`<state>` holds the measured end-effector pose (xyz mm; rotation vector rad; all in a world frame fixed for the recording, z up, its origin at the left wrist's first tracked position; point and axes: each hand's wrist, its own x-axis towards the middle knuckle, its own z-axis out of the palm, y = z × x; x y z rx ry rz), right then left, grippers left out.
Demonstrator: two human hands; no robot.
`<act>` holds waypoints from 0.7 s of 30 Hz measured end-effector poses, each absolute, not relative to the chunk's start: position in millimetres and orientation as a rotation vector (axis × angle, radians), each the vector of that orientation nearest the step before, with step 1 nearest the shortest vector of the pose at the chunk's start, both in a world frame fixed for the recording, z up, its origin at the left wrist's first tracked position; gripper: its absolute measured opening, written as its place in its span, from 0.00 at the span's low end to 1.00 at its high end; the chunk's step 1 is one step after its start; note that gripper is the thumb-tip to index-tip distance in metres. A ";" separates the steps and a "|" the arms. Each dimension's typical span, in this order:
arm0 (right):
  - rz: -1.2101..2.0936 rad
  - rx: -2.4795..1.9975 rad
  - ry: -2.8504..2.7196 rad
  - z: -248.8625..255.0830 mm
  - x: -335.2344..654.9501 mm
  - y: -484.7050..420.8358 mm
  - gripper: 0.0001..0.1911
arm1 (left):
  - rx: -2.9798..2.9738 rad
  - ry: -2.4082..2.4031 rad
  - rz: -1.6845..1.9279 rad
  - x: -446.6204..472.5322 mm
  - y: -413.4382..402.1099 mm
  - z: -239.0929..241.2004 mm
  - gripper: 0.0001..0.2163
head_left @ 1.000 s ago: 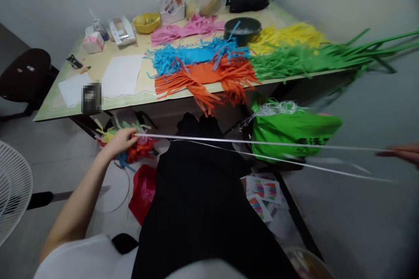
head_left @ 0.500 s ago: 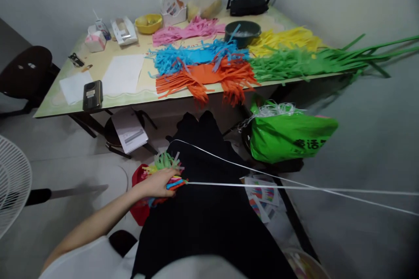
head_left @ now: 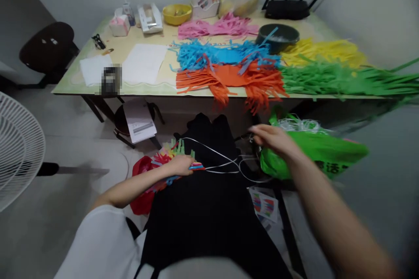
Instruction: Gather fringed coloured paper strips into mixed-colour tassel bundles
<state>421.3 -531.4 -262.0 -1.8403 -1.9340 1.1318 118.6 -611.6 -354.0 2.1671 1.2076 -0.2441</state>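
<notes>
My left hand is closed round a bundle of multicoloured fringed strips on my dark-clothed lap. Green, yellow, red and blue ends fan out behind the fingers. From the bundle's tip a thin white string runs right and lies in loose loops. My right hand, slightly blurred, is raised in front of the green plastic bag. Its fingers are drawn together; whatever is between them, if anything, I cannot make out. White string also lies tangled on top of the bag.
On the table lie fringed strips in orange, blue, pink, yellow and green. A dark bowl and a router stand behind. A fan is left; papers lie on a stool.
My right hand has come into view in front of the green bag. The white strings, stretched taut to the right before, now hang in slack loops. The view has shifted left.
</notes>
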 end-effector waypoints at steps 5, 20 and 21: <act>1.302 -1.742 -2.201 -340.4 259.0 -502.9 0.13 | 2.172 1.250 -0.239 111.9 -616.0 -356.4 0.14; 1.005 -1.709 -2.227 -223.1 392.7 -489.8 0.24 | 2.043 1.324 0.017 18.8 -617.2 -314.8 0.11; 0.806 -1.767 -2.161 -200.1 421.6 -488.7 0.26 | 2.030 1.359 0.079 2.3 -616.5 -304.5 0.11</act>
